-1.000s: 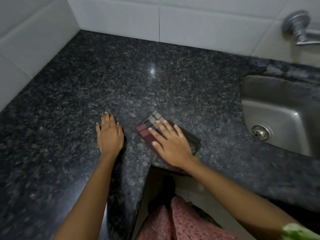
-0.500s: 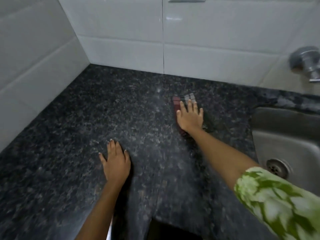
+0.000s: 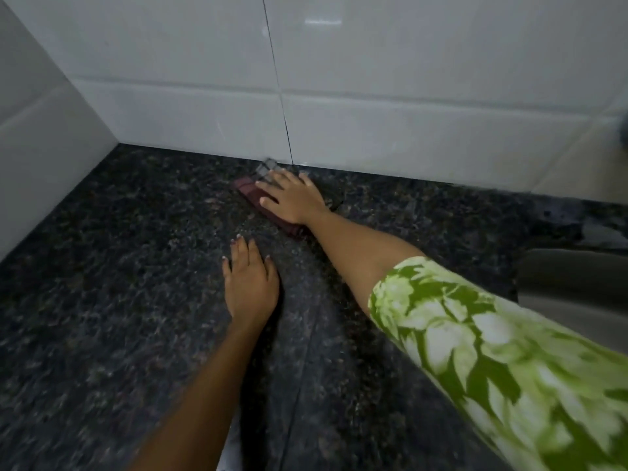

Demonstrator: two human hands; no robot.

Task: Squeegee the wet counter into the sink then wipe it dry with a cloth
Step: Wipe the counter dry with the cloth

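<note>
A folded checked cloth [image 3: 250, 191], maroon and grey, lies flat on the dark speckled granite counter [image 3: 112, 283] right at the foot of the back wall. My right hand [image 3: 293, 198] presses down on it with the fingers spread, arm stretched forward. My left hand [image 3: 250, 283] rests palm-down on the counter nearer to me, fingers apart, holding nothing. Only a sliver of the steel sink [image 3: 574, 294] shows at the right edge. No squeegee is in view.
White wall tiles [image 3: 373, 79] close off the back, and a second tiled wall [image 3: 40, 137] closes the left side, forming a corner. A seam [image 3: 306, 351] runs through the granite toward me. A wet patch [image 3: 577, 226] glistens on the counter behind the sink.
My right hand has pushed the cloth from the front edge of the counter all the way to the back wall. The left hand has stayed planted. My view has tilted upward.
</note>
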